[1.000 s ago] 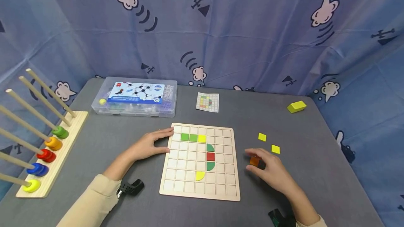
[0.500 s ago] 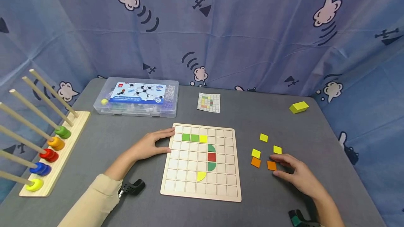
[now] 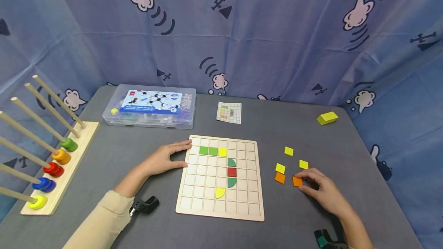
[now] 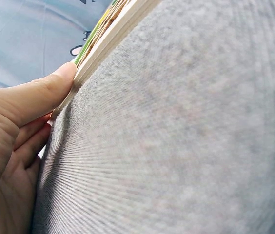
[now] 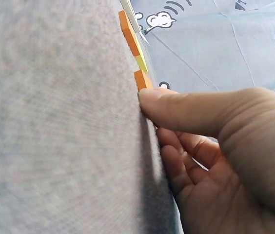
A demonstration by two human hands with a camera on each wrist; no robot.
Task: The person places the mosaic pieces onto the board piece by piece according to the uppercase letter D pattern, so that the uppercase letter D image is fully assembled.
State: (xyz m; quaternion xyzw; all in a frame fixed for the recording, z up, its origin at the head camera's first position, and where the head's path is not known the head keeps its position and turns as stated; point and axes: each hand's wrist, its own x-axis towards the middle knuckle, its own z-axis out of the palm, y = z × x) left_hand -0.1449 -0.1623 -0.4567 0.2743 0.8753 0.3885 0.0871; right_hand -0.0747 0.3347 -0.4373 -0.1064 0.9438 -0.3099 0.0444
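In the head view, a square wooden grid board [image 3: 220, 215] lies mid-table, bearing green, yellow and red squares and several rounded pieces. My left hand [image 3: 162, 160] rests at its left edge, straight fingers and thumb touching the rim; the left wrist view shows the thumb [image 4: 45, 95] against the board's side. To the right of the board, my right hand [image 3: 322, 189] pinches an orange square tile [image 3: 297, 181] between thumb and index finger, close to the table. Another orange tile [image 3: 280, 178] lies left of it, touching a yellow tile [image 3: 280, 168].
Two more yellow tiles, one farther back [image 3: 288, 151] and one nearer [image 3: 303, 164], lie near the right hand. A printed pattern card [image 3: 228, 112], a clear plastic box [image 3: 149, 107] and a yellow block [image 3: 327, 118] stand behind. A wooden peg rack [image 3: 65, 176] with coloured rings is at left.
My right hand has released an orange tile with a yellow one beside it, moved right and taken hold of the other orange tile. The left hand stays at the board.
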